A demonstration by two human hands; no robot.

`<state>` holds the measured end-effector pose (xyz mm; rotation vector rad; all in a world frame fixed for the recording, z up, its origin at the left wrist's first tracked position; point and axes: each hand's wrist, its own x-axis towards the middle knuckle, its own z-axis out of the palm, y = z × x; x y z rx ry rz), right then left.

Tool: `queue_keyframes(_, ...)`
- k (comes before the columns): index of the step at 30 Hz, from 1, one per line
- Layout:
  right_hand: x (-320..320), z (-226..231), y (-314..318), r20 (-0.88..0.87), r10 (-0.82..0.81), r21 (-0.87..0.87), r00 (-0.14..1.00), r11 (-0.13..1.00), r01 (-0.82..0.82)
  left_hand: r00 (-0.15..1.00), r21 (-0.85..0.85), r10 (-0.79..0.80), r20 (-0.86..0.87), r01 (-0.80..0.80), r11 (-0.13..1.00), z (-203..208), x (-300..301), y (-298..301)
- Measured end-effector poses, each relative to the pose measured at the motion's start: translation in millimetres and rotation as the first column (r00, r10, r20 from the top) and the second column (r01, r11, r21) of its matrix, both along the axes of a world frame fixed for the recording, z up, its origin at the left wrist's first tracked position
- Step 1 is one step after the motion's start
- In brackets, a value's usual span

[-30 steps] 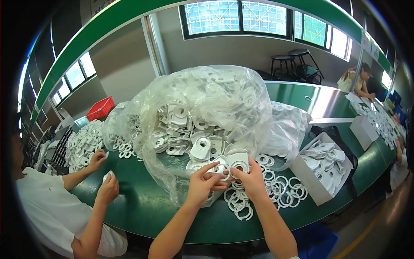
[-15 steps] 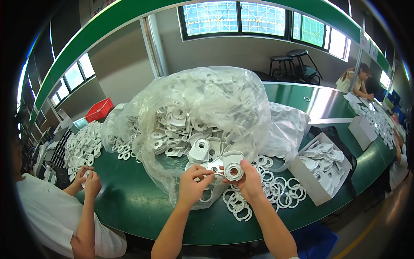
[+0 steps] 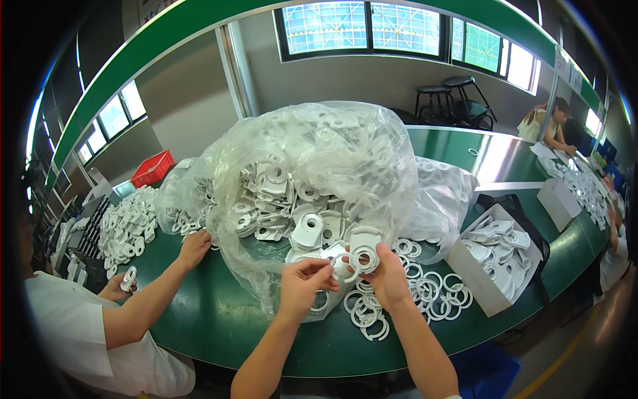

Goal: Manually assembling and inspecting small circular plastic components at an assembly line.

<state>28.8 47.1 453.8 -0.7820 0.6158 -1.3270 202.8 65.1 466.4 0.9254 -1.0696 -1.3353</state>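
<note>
My right hand (image 3: 391, 278) grips a white plastic part (image 3: 365, 237) with a flat top and a round collar around a hole. Pinched in the fingertips of my left hand (image 3: 302, 287) is a thin white ring (image 3: 357, 268), tilted and just beside the collar. Whether ring and part touch, I cannot tell. Behind both hands a large clear plastic bag (image 3: 319, 136) lies open toward me, full of similar white parts (image 3: 307, 229). Loose white rings (image 3: 425, 292) are heaped to the right of my right hand.
A carton (image 3: 488, 292) of white parts stands on the green table (image 3: 266, 346) at the right. At the left a co-worker (image 3: 73, 326) holds a white part and reaches toward rings by the bag. Farther back are a red bin (image 3: 153, 168) and a white heap (image 3: 129, 223).
The ring in my left hand has come into clear view, tilted beside the part. My right hand has shifted slightly right. The co-worker's right hand has reached forward to the rings.
</note>
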Motion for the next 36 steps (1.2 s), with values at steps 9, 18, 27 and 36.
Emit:
queue_keyframes(9,11.3,-0.8,5.9,0.06,0.116,-0.074,0.991,0.991,-0.112,0.998,0.005,0.058,0.007,-0.058,0.998,-6.8,-20.7,10.4)
queue_keyframes(18,14.4,0.5,9.2,-0.009,0.102,-0.069,0.995,0.992,-0.103,0.995,-0.008,0.097,0.001,-0.097,0.995,-4.7,-19.1,10.8)
queue_keyframes(27,13.2,-9.5,5.8,-0.119,0.005,-0.169,0.993,0.985,-0.026,0.936,-0.158,0.215,0.279,-0.176,0.972,-5.9,-19.0,9.0)
queue_keyframes(36,13.9,-6.8,8.8,-0.184,-0.006,-0.142,0.983,0.99,-0.021,0.963,-0.089,0.163,0.215,-0.147,0.985,-5.2,-15.9,7.4)
